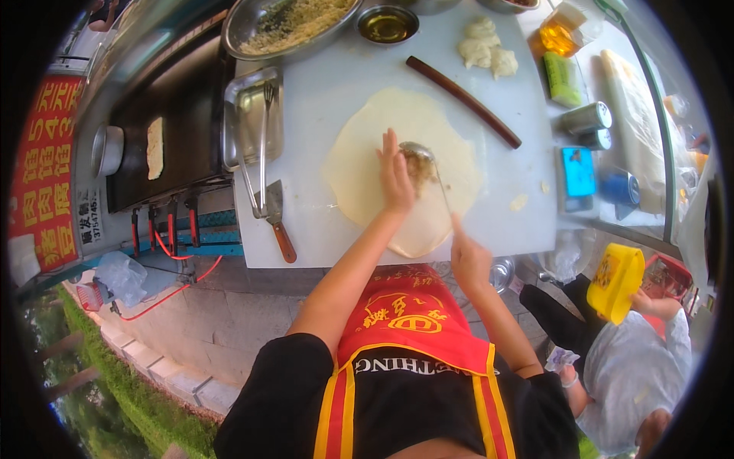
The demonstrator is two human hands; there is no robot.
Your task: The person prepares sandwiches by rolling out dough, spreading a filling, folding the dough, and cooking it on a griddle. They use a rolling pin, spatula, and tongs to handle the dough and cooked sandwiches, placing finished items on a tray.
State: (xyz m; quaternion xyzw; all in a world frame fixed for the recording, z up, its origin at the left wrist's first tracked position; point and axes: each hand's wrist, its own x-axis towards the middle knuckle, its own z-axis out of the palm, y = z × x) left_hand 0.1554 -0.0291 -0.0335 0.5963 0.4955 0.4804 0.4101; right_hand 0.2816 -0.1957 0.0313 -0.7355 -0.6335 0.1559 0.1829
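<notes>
A wide, thin round of dough [367,166] lies flat on the white work board. Over its middle, my right hand [469,255] grips the thin handle of a metal ladle [418,150]. The ladle's bowl is beside a small heap of crumbly filling [423,175] on the dough. My left hand [397,175] is held edge-on at the left side of that heap, fingers extended and nothing gripped. Whether its edge touches the dough, I cannot tell. A dark wooden rolling pin [464,102] rests diagonally to the right of the dough.
Left is a griddle [183,115] bearing a flatbread strip [155,149]. Beside it are a steel tray [253,123] with tongs and a wooden-handled scraper [281,229]. A large filling bowl [287,28], an oil bowl [388,24] and dough lumps [487,47] stand behind. A person [631,367] is at right.
</notes>
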